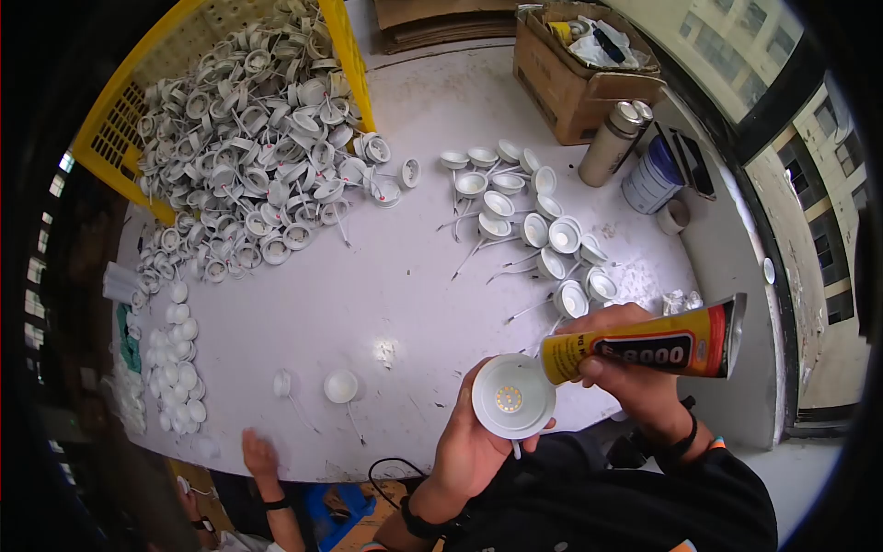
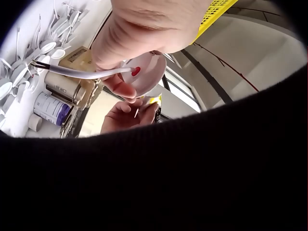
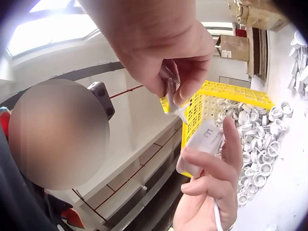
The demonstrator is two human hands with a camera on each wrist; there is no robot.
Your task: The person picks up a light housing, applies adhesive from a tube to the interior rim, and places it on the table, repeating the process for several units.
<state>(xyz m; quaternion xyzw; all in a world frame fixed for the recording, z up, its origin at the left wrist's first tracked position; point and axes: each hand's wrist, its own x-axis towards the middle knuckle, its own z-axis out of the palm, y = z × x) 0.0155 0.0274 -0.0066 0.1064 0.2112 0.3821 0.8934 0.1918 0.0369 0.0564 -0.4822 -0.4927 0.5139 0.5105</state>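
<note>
Left fingers point(image 3: 211, 165) curl round a white lamp cup point(image 1: 515, 419); right fingers point(image 3: 193, 82) grip a yellow tube point(image 1: 648, 348) beside the cup's rim.

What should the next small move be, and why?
Probably ease the nozzle along the rim of the white lamp: the right hand holds the yellow tube with its nozzle close by, and the left hand holds the lamp, open side toward the head camera.

Head view: top edge cuts crate point(image 1: 352, 74); small print on tube point(image 1: 676, 344) illegible.
</note>
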